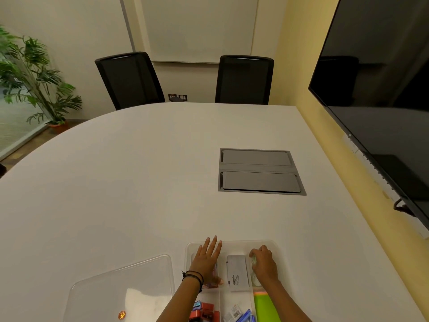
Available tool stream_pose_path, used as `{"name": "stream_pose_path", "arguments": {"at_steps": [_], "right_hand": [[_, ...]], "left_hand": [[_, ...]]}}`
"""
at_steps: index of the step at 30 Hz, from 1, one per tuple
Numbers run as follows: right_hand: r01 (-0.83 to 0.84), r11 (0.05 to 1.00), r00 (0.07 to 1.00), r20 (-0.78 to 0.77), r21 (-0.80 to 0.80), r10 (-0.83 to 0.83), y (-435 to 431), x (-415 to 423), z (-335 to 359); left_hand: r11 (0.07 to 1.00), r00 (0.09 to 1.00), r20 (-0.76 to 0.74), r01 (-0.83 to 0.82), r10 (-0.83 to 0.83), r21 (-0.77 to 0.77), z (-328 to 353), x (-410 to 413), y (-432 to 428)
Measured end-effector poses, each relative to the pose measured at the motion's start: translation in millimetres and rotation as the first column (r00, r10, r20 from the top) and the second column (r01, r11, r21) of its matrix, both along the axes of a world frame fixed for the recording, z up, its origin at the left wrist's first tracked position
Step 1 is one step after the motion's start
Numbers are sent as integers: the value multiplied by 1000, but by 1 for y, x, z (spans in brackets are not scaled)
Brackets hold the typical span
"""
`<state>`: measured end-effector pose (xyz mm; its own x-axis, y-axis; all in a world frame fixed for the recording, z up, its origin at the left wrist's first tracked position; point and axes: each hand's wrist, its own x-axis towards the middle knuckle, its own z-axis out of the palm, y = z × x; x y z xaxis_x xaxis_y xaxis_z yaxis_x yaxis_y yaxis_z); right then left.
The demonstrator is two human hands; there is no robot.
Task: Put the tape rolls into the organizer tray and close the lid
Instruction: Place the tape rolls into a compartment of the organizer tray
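A clear plastic organizer tray (pixel 234 243) lies at the table's near edge, divided into compartments. My left hand (pixel 206 259) rests flat, fingers spread, over the tray's left compartment, partly covering a colourful item. My right hand (pixel 263 262) is curled around a clear tape roll (pixel 253 260) in the right compartment; another clear roll (pixel 256 280) lies just nearer me. The transparent lid (pixel 120 289) lies flat on the table to the left of the tray, apart from it.
A grey box (pixel 236 273) fills the tray's middle compartment, with red items (pixel 205 311), small packets and a green pad (pixel 265 307) nearer me. A grey cable hatch (pixel 258 171) sits in the white table. Two black chairs stand beyond; a screen (pixel 383 89) hangs on the right.
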<state>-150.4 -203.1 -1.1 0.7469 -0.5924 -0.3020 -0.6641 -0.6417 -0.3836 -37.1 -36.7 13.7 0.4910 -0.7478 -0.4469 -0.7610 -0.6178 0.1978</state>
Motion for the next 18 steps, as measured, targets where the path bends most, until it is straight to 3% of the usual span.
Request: {"name": "stream_pose_path", "arguments": {"at_steps": [9,14,18], "right_hand": [[-56,995,997,-40,77,59,-12,-8,15],[-137,984,991,-11,-111,137,-17,-20,21],[-204,972,978,-67,-119,197,-17,-35,25]], "left_hand": [[1000,1000,4,6,-6,9,1,1,0],[1000,1000,-4,8,-8,2,1,1,0],[1000,1000,1,13,-13,7,2,1,0]]}}
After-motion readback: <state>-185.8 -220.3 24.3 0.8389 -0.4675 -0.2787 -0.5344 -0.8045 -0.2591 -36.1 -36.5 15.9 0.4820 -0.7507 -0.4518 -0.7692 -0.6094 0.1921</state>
